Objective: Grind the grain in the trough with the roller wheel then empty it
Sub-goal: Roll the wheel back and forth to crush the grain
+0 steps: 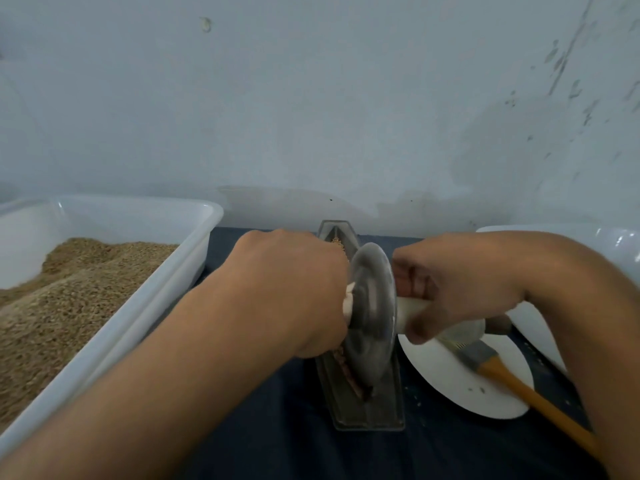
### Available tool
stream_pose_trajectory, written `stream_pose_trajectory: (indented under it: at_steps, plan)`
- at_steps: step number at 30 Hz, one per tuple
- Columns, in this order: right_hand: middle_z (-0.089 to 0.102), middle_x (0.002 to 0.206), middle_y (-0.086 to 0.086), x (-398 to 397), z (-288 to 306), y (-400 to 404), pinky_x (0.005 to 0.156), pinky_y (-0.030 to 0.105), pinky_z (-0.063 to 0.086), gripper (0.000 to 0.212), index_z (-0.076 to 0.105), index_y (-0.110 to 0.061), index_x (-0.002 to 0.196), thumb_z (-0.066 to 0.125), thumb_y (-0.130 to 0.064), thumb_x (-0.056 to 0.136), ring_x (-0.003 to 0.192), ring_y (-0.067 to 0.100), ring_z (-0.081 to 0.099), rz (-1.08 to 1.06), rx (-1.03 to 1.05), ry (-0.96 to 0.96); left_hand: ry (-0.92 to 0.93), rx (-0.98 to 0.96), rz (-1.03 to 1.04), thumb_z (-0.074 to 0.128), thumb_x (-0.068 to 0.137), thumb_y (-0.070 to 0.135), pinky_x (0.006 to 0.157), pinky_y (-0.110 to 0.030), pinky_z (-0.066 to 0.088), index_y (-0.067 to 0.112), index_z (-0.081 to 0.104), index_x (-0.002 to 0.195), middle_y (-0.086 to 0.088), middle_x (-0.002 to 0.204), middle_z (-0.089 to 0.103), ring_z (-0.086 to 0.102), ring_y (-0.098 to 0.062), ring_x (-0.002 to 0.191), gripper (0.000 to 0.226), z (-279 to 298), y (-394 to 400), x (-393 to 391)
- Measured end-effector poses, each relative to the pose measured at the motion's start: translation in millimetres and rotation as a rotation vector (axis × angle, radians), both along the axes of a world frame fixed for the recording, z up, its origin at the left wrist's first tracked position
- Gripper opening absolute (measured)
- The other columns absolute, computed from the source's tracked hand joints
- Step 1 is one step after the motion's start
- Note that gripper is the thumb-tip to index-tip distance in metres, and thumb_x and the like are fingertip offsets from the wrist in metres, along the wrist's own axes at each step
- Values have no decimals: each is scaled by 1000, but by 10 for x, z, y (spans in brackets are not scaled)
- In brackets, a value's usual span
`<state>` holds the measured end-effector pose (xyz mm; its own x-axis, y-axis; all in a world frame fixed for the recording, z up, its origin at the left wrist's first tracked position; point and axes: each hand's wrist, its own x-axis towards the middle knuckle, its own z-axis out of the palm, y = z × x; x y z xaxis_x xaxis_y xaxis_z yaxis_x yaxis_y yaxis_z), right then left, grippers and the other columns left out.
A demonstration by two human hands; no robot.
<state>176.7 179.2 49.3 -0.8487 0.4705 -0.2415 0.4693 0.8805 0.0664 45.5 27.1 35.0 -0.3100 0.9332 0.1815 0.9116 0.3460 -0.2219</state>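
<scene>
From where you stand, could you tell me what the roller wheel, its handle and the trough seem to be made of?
The roller wheel looks like dull grey metal, matte with a faint sheen. Its handle seems pale unpainted wood, though blur leaves that open; both hands grip it. The trough looks like the same grey cast metal, rough and unpolished.

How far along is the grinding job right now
Done: grain lies in the trough. In hand: the left hand and right hand each grip the roller wheel axle, the wheel standing in the trough. Left: finish grinding, then empty the trough.
</scene>
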Motion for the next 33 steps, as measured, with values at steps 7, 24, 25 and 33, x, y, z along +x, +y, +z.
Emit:
stream_pose_trajectory:
  at_steps: [7,24,25,33]
  plan:
    - [62,100,-20,-129,-271,290,79,36,54,25,54,-43,106,62,-58,87,89,5,59,-39,-53,193,-109,68,104,50,90,46,56,-32,29,31,54,89,8,81,54,48,-15,70,16,-254,294,-272]
    - [60,109,-10,-258,-418,432,79,36,49,28,56,-39,115,51,-55,92,95,13,57,-24,72,373,-136,118,95,53,89,47,71,-36,41,31,56,103,3,103,52,53,-20,94,21,-430,420,-532]
    - [60,106,-13,-206,-347,386,77,35,49,24,54,-41,108,55,-56,89,92,10,57,-34,29,311,-127,59,102,55,87,49,69,-36,41,31,57,101,4,101,52,54,-20,92,22,-370,384,-478]
    - [55,91,-20,-8,-8,-35,61,25,43,41,52,-41,98,78,-58,71,80,1,53,31,31,31,-12,-76,18,56,82,51,60,-30,35,24,49,73,7,80,54,52,-13,72,29,-8,18,-92]
